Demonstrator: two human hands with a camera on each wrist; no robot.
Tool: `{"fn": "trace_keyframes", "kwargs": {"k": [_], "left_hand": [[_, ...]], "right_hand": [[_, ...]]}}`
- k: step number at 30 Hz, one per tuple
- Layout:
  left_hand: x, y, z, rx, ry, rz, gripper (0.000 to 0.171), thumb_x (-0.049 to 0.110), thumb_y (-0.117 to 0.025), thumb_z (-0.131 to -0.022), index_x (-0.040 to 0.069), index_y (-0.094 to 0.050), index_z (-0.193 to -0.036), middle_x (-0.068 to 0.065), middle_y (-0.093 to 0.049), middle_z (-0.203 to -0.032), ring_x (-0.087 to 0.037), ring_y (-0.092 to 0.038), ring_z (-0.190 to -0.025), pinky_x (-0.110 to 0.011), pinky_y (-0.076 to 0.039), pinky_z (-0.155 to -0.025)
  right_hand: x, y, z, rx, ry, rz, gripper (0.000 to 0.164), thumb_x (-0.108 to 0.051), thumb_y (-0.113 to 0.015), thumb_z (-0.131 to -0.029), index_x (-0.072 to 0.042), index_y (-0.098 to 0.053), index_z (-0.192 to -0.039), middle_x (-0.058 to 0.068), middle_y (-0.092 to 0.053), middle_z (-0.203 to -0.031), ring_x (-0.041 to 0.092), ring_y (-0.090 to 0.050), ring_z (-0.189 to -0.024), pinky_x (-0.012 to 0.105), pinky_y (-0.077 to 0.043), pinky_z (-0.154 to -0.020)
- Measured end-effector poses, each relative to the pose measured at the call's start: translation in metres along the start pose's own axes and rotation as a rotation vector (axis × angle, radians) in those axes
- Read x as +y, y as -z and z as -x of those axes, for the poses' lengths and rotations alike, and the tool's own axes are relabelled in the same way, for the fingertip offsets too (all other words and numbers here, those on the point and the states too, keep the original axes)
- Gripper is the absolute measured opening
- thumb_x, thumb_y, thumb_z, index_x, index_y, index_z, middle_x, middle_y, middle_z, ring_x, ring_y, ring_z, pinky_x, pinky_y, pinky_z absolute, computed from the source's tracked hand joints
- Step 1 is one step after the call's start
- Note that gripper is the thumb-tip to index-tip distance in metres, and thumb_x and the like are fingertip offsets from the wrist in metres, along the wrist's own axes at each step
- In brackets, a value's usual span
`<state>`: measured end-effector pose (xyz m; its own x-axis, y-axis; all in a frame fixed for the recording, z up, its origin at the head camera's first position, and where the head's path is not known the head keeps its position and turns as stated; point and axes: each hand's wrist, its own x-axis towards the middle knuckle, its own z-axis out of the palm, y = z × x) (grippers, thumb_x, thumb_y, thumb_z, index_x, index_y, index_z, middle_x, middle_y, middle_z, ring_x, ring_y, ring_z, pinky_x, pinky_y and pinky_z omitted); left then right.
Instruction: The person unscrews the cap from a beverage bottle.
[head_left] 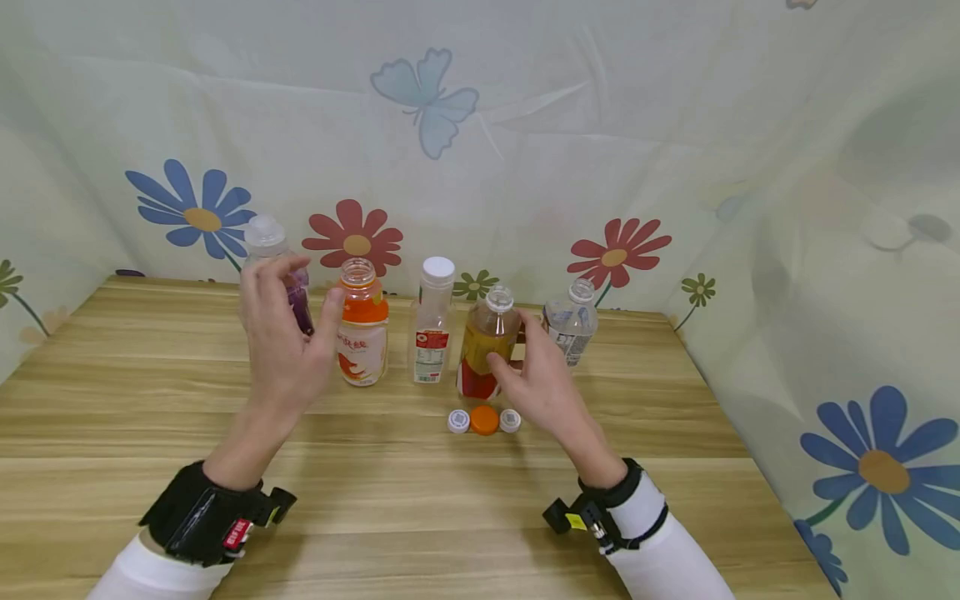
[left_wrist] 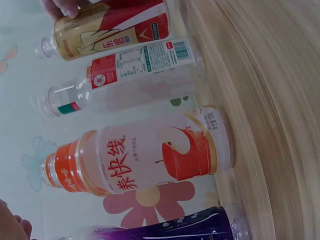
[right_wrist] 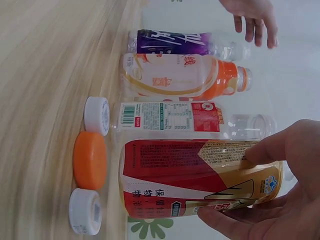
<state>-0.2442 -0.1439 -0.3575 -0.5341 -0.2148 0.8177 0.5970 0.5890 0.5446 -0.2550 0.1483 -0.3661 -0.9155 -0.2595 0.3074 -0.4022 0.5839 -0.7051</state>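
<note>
My right hand (head_left: 543,375) grips a yellow-and-red labelled plastic bottle (head_left: 477,358), its mouth uncapped; in the right wrist view the thumb and fingers (right_wrist: 225,222) press its sides. My left hand (head_left: 288,350) is raised in front of a purple-labelled bottle (head_left: 298,304), its fingers relaxed and holding nothing. In the right wrist view, that hand (right_wrist: 252,15) hovers apart from the bottles. Between the hands stand an uncapped orange-and-white bottle (head_left: 363,350) with an apple picture and a clear bottle (head_left: 431,354) with a red-and-white label and a white top.
Before the gripped bottle lie a white cap (head_left: 458,421), an orange cap (head_left: 483,420) and another white cap (head_left: 510,421) in a row. An uncapped clear bottle (head_left: 573,329) stands behind my right hand. A flowered cloth (head_left: 525,167) hangs behind the wooden table (head_left: 420,517).
</note>
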Motion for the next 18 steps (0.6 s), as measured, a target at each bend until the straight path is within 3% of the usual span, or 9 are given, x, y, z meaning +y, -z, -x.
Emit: {"fn": "trace_keyframes", "kwargs": {"k": [4,7,11,18], "left_hand": [[-0.006,0.007,-0.005,0.042,0.079,-0.052,0.062,0.026,-0.07,-0.093,0.0,-0.043,-0.143,-0.025,-0.039,-0.138,-0.034,-0.037,-0.13,-0.051,-0.031,-0.104],[-0.011,0.011,-0.008,0.03,0.128,-0.115,0.073,0.025,-0.073,-0.092,0.001,-0.035,-0.149,-0.025,-0.033,-0.146,-0.033,-0.03,-0.138,-0.053,-0.026,-0.113],[-0.019,0.015,-0.009,-0.027,0.205,-0.17,0.089,0.025,-0.078,-0.091,0.002,-0.024,-0.157,-0.026,-0.028,-0.151,-0.036,-0.026,-0.141,-0.054,-0.022,-0.117],[-0.028,0.019,-0.01,-0.151,0.354,-0.176,0.108,0.024,-0.08,-0.089,0.007,-0.005,-0.164,-0.024,-0.018,-0.158,-0.039,-0.022,-0.146,-0.058,-0.018,-0.121]], "right_hand": [[0.007,-0.002,-0.003,0.004,0.003,0.0,0.062,-0.012,-0.067,-0.098,-0.002,-0.038,-0.151,0.016,-0.053,-0.141,0.03,-0.055,-0.122,0.045,-0.059,-0.09],[0.013,-0.003,-0.006,0.009,-0.002,-0.007,0.062,-0.01,-0.066,-0.098,-0.002,-0.037,-0.152,0.017,-0.052,-0.142,0.031,-0.055,-0.124,0.047,-0.057,-0.092],[0.019,-0.005,-0.008,0.01,-0.014,-0.028,0.064,-0.008,-0.065,-0.099,-0.001,-0.033,-0.154,0.02,-0.049,-0.145,0.033,-0.053,-0.127,0.049,-0.056,-0.094],[0.026,-0.008,-0.012,0.02,-0.023,-0.039,0.066,-0.007,-0.063,-0.1,-0.002,-0.03,-0.156,0.02,-0.047,-0.148,0.032,-0.053,-0.128,0.046,-0.055,-0.097]]}}
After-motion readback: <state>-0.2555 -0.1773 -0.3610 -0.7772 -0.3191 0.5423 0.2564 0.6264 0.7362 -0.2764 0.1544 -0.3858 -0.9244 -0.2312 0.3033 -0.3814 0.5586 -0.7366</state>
